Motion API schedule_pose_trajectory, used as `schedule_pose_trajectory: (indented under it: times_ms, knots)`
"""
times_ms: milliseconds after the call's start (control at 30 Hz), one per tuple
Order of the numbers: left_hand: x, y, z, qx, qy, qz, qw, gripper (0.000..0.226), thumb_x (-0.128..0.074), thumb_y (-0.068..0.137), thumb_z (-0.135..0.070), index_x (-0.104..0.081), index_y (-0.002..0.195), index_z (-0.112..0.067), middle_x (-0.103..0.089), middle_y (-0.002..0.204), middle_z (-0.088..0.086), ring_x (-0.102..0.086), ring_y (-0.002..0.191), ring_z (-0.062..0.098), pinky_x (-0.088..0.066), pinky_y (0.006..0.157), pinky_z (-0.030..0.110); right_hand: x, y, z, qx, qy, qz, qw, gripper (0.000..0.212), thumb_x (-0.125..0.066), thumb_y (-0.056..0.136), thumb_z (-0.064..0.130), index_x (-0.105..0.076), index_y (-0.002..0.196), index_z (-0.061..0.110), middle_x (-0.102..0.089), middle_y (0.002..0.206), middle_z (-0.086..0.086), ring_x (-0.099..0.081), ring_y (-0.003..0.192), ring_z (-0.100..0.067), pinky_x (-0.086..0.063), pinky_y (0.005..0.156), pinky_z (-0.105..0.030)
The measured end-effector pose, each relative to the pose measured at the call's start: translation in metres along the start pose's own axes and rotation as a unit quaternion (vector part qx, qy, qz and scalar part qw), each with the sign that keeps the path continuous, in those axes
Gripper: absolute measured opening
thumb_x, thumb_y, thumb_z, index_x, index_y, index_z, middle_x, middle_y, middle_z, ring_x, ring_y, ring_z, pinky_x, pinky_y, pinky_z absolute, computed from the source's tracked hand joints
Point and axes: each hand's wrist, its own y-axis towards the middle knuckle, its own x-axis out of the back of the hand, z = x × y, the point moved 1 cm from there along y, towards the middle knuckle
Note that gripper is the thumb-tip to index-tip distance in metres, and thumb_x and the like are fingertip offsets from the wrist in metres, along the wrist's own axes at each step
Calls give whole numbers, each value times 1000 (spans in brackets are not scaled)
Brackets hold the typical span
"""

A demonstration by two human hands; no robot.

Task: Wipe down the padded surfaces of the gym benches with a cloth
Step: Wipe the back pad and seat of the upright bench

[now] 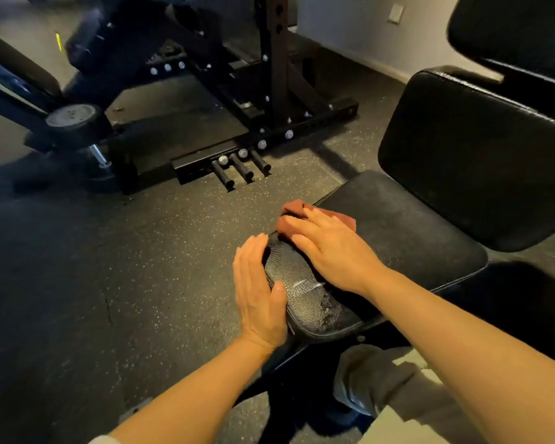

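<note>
- Right hand point(334, 248) is pressing flat, fingers straight, on the rust-brown cloth point(293, 216), which is lying on the seat pad point(398, 238) at its 9 o'clock edge.
- Left hand point(258, 293) is bracing the pad's near corner, fingers straight along the side, thumb on top.
- Cloth is looking light, soft and bunchy; best handled under a flat palm.
- Pad is looking firm and cracked, likely slick where wet.
- Back pad point(474, 161) is waiting at 2 o'clock.

**Dim Gym, Blurry Edges**

The room is dim. Soft light falls on the bench seat point(407, 225) and makes its cracked front shine. Dark shadows lie on the speckled floor point(77, 267). The rack point(279, 75) and top corners look blurry. The wide lens bends the edges.
</note>
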Motion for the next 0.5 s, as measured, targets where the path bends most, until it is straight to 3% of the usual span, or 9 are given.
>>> schedule_pose_trajectory:
  times_ms: [133,233,333,400,500]
  knots:
    - [13,-19,-4,92,-2,-30,995,47,-32,96,-35,-39,138,-16,-41,141,3,-34,132,18,-25,113,34,12,-1,-26,-131,-52,-46,989,45,-22,101,44,-41,141,40,-29,157,-3,-16,147,-23,-13,117,-47]
    - [22,-32,-9,119,-20,-8,993,49,-32,97,-40,-41,139,-17,-45,143,2,-34,133,9,-22,112,20,-5,-4,22,-59,-10,-33,998,48,-21,99,45,-46,138,35,-35,153,-6,-23,144,-22,-16,117,-44]
    - [27,-35,-13,146,-37,19,988,51,-37,94,-48,-35,141,-27,-39,146,-8,-29,137,-1,-24,114,23,-14,-24,64,42,19,-11,999,41,-34,104,35,-45,142,29,-34,154,-5,-22,145,-20,-14,118,-38]
    - [34,-34,-16,140,-30,44,989,56,-39,93,-50,-36,142,-25,-37,147,-10,-27,138,-3,-22,114,18,-7,-25,53,44,34,-12,998,40,-39,103,34,-46,141,31,-35,154,0,-23,144,-17,-15,118,-39]
    - [46,-31,-21,137,-12,99,986,64,-46,93,-50,-37,147,-17,-33,152,-10,-21,141,-1,-13,113,10,4,-15,20,-36,16,-50,998,34,-40,101,35,-53,133,37,-43,149,-1,-30,141,-21,-20,115,-49]
